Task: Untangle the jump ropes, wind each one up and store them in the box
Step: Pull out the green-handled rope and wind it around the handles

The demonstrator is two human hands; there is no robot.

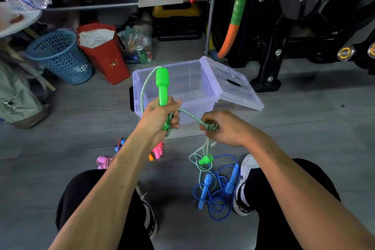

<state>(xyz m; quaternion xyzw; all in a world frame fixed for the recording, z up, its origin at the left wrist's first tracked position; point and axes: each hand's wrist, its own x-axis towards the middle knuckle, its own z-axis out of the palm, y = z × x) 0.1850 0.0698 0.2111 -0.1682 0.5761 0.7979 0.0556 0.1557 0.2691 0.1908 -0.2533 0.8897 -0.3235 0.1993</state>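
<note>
The left hand (pixel 160 115) is gripping a green handle (pixel 162 89) upright, fingers curled round its lower shaft, in front of the near wall of the clear box (pixel 140 87), whose lid is leaning open at its right side. The right hand (pixel 221 128) is pinching a knot in the green rope (pixel 190 116) stretched between the two hands; the rest of the rope is hanging to the floor, where its second green handle (pixel 205 160) is lying beside the blue rope (pixel 218 195). Pink ropes (pixel 105 161) are lying under the left forearm. This looks like untangling, not yet winding. Next the knot probably needs loosening before any coiling.
</note>
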